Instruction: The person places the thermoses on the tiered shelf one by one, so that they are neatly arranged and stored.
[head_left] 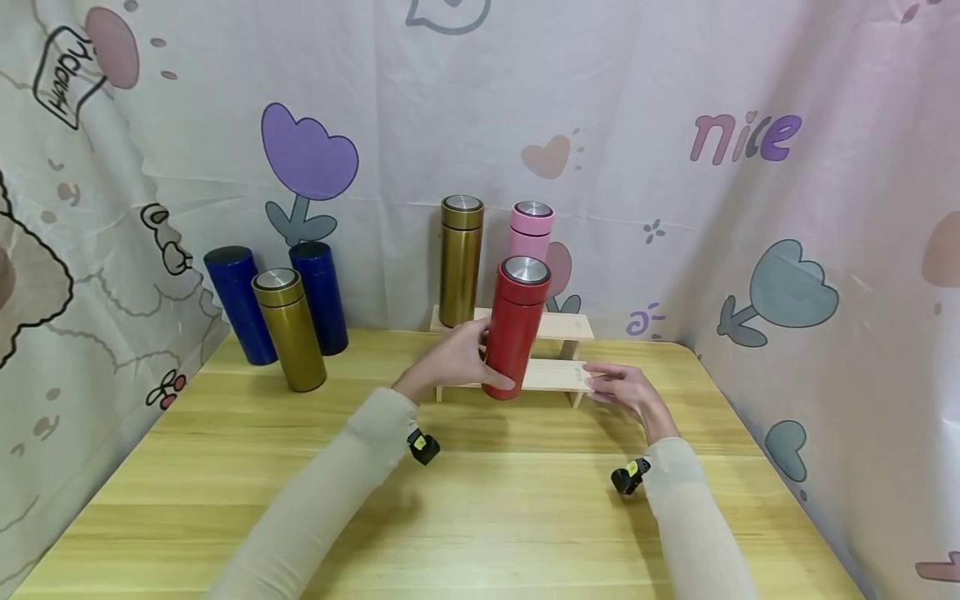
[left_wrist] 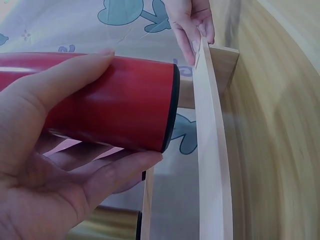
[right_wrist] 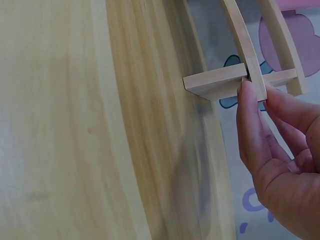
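Two grips: holding red flask (head_left: 516, 333) in left hand (head_left: 459, 358), tilted, just clear of lower shelf (head_left: 557, 375); pinching shelf end with right hand (head_left: 626, 390). Apparently placing flask there; probably calls for straightening, then lowering gently.

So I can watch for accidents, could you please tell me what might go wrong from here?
The red vacuum flask in the left hand leans slightly, its base clear of the lower shelf, so it could catch the edge and tip. The right hand pinches that shelf's end; a tug might shift the wooden stand and topple the gold flask and pink flask above.
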